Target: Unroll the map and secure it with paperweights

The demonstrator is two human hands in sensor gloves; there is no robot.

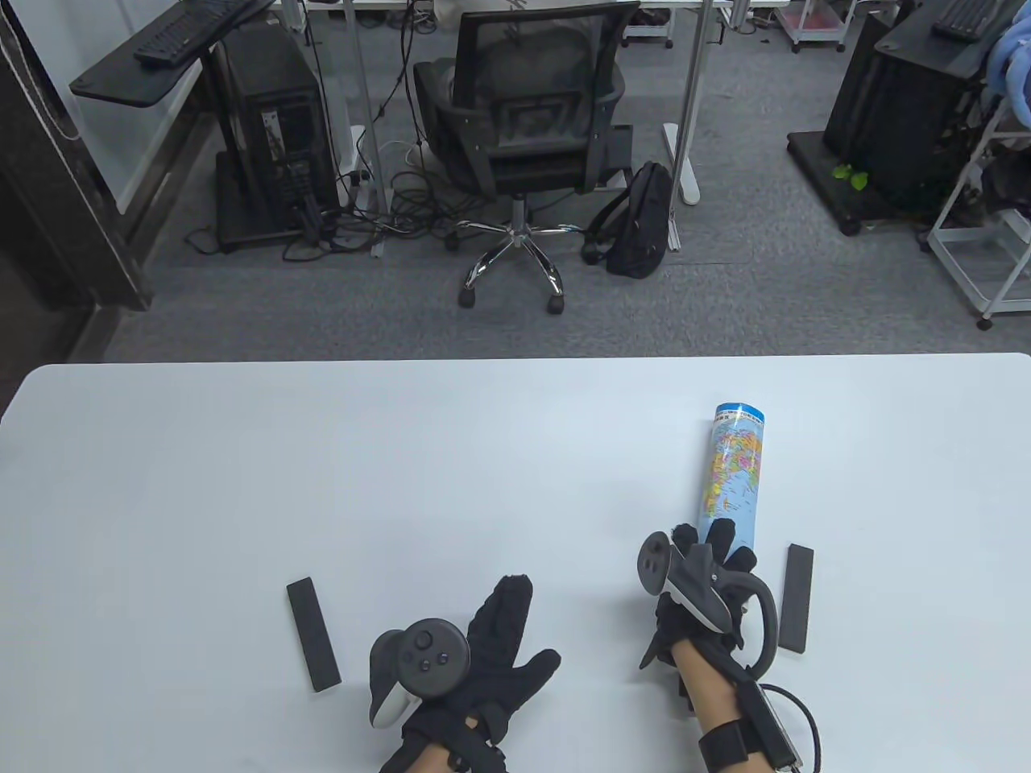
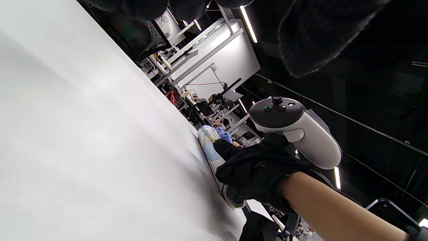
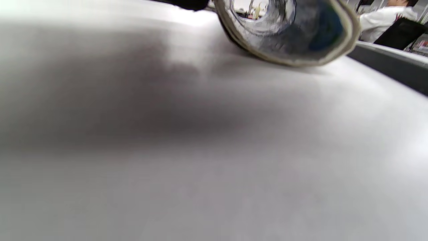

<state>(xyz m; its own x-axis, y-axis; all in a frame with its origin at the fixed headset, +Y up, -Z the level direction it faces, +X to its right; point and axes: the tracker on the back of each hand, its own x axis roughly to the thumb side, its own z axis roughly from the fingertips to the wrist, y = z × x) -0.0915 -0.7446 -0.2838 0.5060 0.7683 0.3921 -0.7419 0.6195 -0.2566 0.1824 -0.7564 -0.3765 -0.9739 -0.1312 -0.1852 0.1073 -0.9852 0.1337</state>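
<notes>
Across the frame's lower half, the white surface [image 1: 403, 467] fronts an office chair [image 1: 527, 137]; left hand [image 1: 475, 668] spread, right hand [image 1: 701, 596] grips the rolled map [image 1: 733, 475].

Near end of the rolled map [image 1: 731, 475] under the right hand [image 1: 701, 596]

1. The rolled map [image 1: 731, 475] lies on the table [image 1: 322, 483], right of centre, running from near to far.
2. The right hand [image 1: 701, 596] rests on its near end.
3. One paperweight [image 1: 796, 597] lies just right of that hand.
4. The other paperweight [image 1: 312, 634] lies left of the left hand [image 1: 483, 652].
</notes>
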